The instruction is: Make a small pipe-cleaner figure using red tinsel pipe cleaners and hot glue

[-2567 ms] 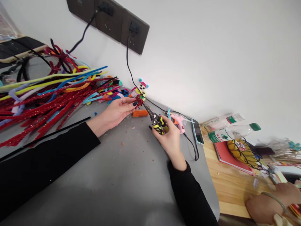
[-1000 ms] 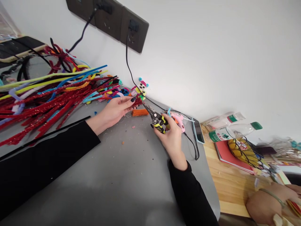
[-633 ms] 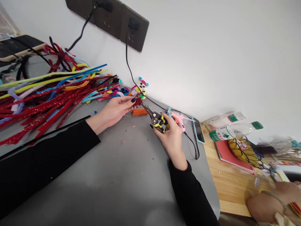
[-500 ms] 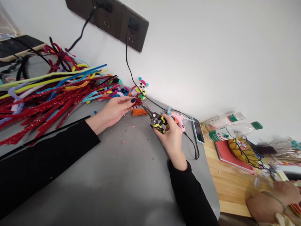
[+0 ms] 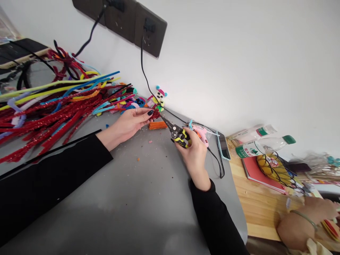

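Between its thumb and fingers, my left hand (image 5: 132, 124) pinches a small bunch of red tinsel pipe cleaner (image 5: 156, 113). My right hand (image 5: 193, 154) is closed around the yellow-and-black handles of a pair of pliers (image 5: 174, 130), whose dark jaws point at the red piece. Whether the tips touch it is too small to tell. Just below the jaws lies an orange bundle of pipe cleaner pieces (image 5: 157, 125). A small multicoloured bear figure (image 5: 160, 96) stands behind, near the wall. A pink glue gun (image 5: 202, 134) rests beyond my right hand.
A large heap of red, yellow and blue pipe cleaners (image 5: 66, 106) covers the left side. A phone (image 5: 223, 146) lies at the grey table's (image 5: 148, 219) right edge. On the wooden table stand a bottle (image 5: 265, 146) and a yellow basket-like item (image 5: 273, 170); another person's arm (image 5: 300, 223) is there.
The pliers' handles look squeezed slightly closer together in my right hand. My left hand keeps its pinch in nearly the same place. The other person's arm has shifted a little.
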A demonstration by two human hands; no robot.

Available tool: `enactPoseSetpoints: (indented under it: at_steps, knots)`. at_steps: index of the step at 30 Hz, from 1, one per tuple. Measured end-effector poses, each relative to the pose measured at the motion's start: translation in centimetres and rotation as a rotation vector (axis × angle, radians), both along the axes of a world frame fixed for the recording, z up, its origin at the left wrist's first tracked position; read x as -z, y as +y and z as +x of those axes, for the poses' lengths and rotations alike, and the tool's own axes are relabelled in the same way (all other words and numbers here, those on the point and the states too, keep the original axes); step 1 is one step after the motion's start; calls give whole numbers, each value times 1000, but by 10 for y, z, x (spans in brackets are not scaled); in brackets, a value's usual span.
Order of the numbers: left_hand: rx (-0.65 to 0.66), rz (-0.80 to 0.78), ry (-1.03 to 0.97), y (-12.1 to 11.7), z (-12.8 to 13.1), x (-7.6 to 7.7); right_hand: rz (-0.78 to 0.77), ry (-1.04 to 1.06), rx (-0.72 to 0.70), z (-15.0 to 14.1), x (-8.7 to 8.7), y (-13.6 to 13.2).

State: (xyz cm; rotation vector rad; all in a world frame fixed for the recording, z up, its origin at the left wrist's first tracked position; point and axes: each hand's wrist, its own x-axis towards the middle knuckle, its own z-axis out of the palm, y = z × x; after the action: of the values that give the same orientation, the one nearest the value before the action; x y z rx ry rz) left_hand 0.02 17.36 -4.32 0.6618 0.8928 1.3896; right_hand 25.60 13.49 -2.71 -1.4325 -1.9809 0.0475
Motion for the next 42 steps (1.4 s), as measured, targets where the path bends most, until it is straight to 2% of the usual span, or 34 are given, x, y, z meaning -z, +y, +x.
enactPoseSetpoints:
  at_steps: [4,8,16,26,37,42]
  knots:
    - [-6,17,-29,-2,2,-6,-15,86,-1,-4,-2,0]
    - [5,110,-55,-5,3,-11,-6,81,-1,-7,-2,-1]
    - [-15,146,-28,-4,3,-6,34,43,-7,-6,0,-2]
    - [-49,187,84,-6,5,-11,45,36,8,-6,1,-3]
    - [-56,193,168,-6,4,-11,-175,233,-60,-15,-4,-8]
    - [-51,186,131,-6,4,-10,-206,259,-85,-15,-5,-8]
